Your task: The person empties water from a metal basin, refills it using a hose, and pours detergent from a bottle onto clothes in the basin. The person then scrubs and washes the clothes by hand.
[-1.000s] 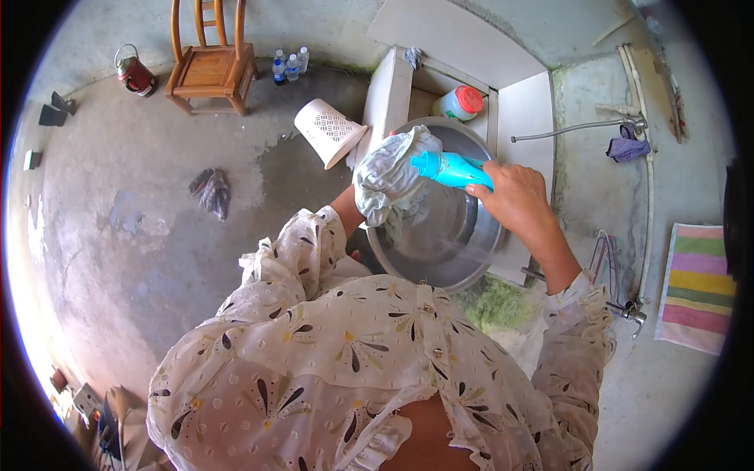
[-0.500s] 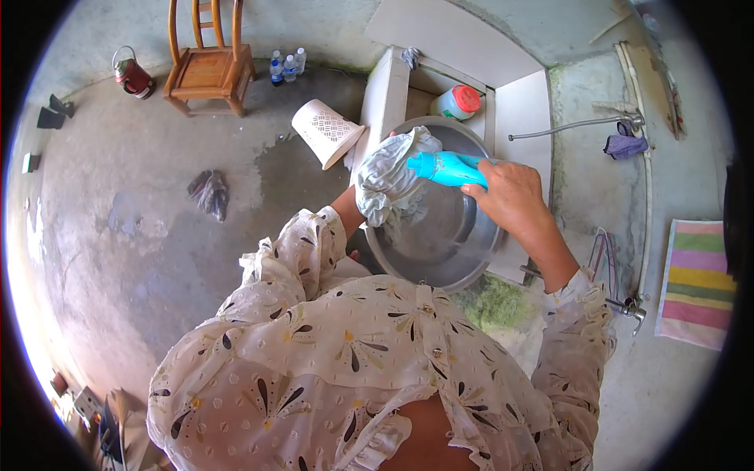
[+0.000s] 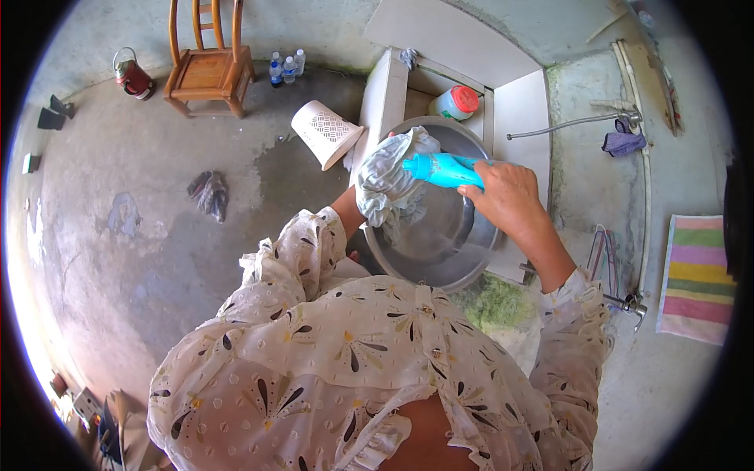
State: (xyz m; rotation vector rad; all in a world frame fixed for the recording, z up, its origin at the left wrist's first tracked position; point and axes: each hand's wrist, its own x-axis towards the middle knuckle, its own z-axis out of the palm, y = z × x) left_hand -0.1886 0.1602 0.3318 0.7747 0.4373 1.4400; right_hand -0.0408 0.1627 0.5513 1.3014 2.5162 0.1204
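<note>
A wet, pale cloth (image 3: 385, 184) is bunched over my left hand (image 3: 357, 208), which holds it up above the left side of a metal basin (image 3: 471, 271). The cloth hides most of that hand's fingers. My right hand (image 3: 506, 192) is wrapped round a turquoise bottle (image 3: 444, 169), tilted sideways with its cap end pointing left at the cloth. Inside the basin the bottom shows grey, below the bottle.
Behind the basin stands a tub with a red lid (image 3: 455, 102). A white perforated bin (image 3: 326, 133) is to the left, near a wooden chair (image 3: 208, 72). A hose (image 3: 561, 125) and a tap (image 3: 632, 308) are on the right; a dark rag (image 3: 208, 195) lies on the floor.
My right hand and the turquoise bottle have shifted slightly left, closer over the cloth. My left hand still holds the cloth in nearly the same place.
</note>
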